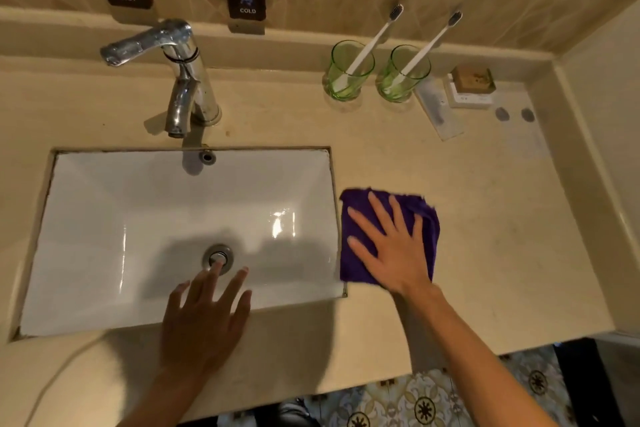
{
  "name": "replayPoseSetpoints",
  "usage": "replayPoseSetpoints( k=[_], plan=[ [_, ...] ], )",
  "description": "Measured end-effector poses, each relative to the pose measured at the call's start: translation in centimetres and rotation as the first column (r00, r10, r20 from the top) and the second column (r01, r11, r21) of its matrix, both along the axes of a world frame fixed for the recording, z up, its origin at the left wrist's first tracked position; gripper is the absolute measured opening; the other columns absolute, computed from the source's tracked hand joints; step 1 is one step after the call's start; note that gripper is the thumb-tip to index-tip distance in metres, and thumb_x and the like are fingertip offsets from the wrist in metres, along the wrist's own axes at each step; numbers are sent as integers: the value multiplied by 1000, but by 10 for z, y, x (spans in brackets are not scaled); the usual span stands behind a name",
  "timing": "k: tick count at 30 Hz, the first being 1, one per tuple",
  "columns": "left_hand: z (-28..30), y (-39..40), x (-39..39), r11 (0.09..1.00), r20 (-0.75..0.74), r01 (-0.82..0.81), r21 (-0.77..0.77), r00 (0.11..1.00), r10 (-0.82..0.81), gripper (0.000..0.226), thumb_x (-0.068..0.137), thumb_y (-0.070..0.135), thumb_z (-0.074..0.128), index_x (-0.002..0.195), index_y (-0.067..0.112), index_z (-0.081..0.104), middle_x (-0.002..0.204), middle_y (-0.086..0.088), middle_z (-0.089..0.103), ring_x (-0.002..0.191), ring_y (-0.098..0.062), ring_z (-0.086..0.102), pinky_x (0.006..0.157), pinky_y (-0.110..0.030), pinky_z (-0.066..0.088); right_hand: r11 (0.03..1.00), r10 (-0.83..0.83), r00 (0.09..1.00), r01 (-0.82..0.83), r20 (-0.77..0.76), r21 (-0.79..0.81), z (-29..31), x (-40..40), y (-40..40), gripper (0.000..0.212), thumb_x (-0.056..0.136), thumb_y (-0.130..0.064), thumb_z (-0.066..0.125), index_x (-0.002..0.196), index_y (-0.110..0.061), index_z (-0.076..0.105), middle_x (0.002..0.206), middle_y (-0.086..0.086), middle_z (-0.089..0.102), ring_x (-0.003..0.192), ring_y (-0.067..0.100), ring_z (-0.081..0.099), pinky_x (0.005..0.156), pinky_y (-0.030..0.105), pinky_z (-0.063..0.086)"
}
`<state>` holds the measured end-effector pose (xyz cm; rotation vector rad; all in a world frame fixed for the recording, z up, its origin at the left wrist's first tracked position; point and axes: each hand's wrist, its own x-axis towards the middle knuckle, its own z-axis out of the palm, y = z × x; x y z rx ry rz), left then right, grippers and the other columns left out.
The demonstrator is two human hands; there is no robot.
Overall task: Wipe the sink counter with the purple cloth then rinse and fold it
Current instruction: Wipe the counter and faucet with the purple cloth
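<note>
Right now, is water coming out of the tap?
No, it is off. No stream falls from the tap spout, and the white sink below shows no running water.

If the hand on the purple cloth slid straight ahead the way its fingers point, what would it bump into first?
Probably the left of the two green glasses. The right hand lies flat on the cloth, fingers aimed up and slightly left across bare counter. The exact line is hard to judge.

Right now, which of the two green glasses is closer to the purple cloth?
The green glass on the right, beside the flat white packet, sits nearer the purple cloth than the green glass on the left.
</note>
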<state>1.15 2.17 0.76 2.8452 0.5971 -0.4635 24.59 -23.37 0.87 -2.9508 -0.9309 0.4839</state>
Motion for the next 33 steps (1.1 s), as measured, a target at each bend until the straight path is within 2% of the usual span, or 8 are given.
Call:
replayPoseSetpoints(
  k=[6, 11, 18, 25, 33],
  plan=[
    [-12, -1, -1, 998, 158, -15, 68, 987, 4, 49, 101, 47, 35, 135, 28, 64, 139, -13, 62, 116, -33, 65, 94, -48, 44, 986, 158, 985, -161, 67, 40, -5, 129, 59, 57, 97, -73, 24, 152, -61, 14, 169, -18, 4, 157, 21, 0, 119, 70, 4],
    [-17, 1, -1, 998, 176, -28, 59, 984, 17, 50, 101, 49, 33, 135, 29, 64, 140, -10, 62, 118, -31, 65, 95, -46, 44, 967, 239, 967, -246, 92, 67, -8, 164, 74, 56, 100, -69, 28, 154, -57, 15, 169, -19, 5, 157, 21, -1, 119, 70, 2],
    [-14, 0, -1, 999, 149, -34, 41, 988, 28, 53, 99, 51, 30, 134, 30, 65, 141, -5, 62, 120, -32, 63, 95, -47, 44, 963, 255, 958, -265, 129, 60, -11, 103, 45, 60, 100, -69, 20, 157, -51, 12, 170, -11, 1, 157, 26, -4, 120, 69, 3],
    [-16, -1, -3, 998, 150, -45, 45, 988, 37, 57, 96, 53, 29, 135, 30, 64, 141, -6, 62, 120, -36, 61, 96, -51, 44, 965, 262, 958, -263, 121, -6, -9, 28, -1, 64, 99, -70, 23, 158, -49, 10, 171, -8, 0, 157, 28, -5, 119, 70, 5],
    [-24, 2, -6, 998, 222, -45, 47, 975, 33, 55, 95, 52, 35, 140, 31, 58, 145, -5, 57, 123, -33, 59, 96, -50, 43, 978, 208, 975, -205, 81, -42, -5, 14, -10, 62, 99, -70, 20, 157, -51, 7, 170, -11, -3, 157, 25, -9, 120, 68, 2]
  ],
)
